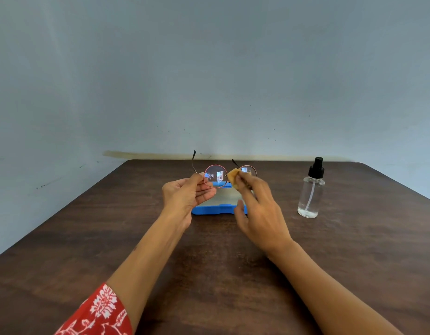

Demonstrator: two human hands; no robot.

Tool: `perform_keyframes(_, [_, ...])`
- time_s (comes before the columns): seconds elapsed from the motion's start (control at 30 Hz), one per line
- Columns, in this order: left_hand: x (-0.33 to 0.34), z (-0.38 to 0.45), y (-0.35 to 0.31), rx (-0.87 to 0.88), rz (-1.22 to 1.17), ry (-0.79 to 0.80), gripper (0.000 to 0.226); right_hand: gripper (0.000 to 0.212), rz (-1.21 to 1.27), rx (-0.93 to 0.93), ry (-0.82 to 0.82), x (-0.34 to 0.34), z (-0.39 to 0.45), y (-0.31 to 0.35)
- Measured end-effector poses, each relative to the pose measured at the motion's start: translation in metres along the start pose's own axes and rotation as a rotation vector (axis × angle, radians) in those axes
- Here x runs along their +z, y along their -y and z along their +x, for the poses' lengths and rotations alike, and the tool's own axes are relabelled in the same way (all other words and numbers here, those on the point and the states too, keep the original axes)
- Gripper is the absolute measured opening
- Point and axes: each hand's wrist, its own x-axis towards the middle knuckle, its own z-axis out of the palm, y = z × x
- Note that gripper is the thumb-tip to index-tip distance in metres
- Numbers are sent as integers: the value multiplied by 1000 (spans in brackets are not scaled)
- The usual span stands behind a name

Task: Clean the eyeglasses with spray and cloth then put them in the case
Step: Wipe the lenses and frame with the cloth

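Round thin-rimmed eyeglasses (216, 176) are held up above the table, temples unfolded and pointing away from me. My left hand (185, 195) pinches the frame at the left lens edge. My right hand (257, 211) presses a small tan cloth (234, 178) against the right lens, which it partly hides. Below and behind the hands lies an open blue case (216, 209) with a pale lining. A clear spray bottle (310, 189) with a black pump top stands upright to the right, apart from both hands.
The dark brown wooden table (209, 262) runs to a grey-blue wall at the back. Its left and right edges angle outward toward me. A red patterned sleeve (100, 313) covers my left upper forearm.
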Motion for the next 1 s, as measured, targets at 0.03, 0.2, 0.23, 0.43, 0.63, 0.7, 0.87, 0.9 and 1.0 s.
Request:
perform_keyframes(0.03, [0,0,-1,-2,-1,0,9,51,20,73,-18,0,-1,-3])
perform_keyframes(0.2, [1,-1,0,-6,-4,12,10,55,3,283,-77,-2,-4,-18])
perform_keyframes(0.23, [1,-1,0,-6,-5,12,10,54,1,256,-81,-2,-4,-16])
perform_keyframes(0.43, [0,0,-1,1,0,2,9,51,1,-8,20,0,1,3])
perform_keyframes(0.63, [3,0,3,10,16,10,12,57,59,260,-93,-6,-3,-17])
perform_keyframes(0.7, [4,-1,5,14,12,11,14,56,28,232,-86,-4,-4,-14])
perform_keyframes(0.87, [2,0,4,18,30,-10,11,50,-2,-5,13,-1,0,2])
perform_keyframes(0.9, [1,0,3,19,30,-11,11,50,11,8,12,-1,0,1])
perform_keyframes(1.0, [1,0,1,11,16,-3,10,51,69,179,-73,-3,-1,-9])
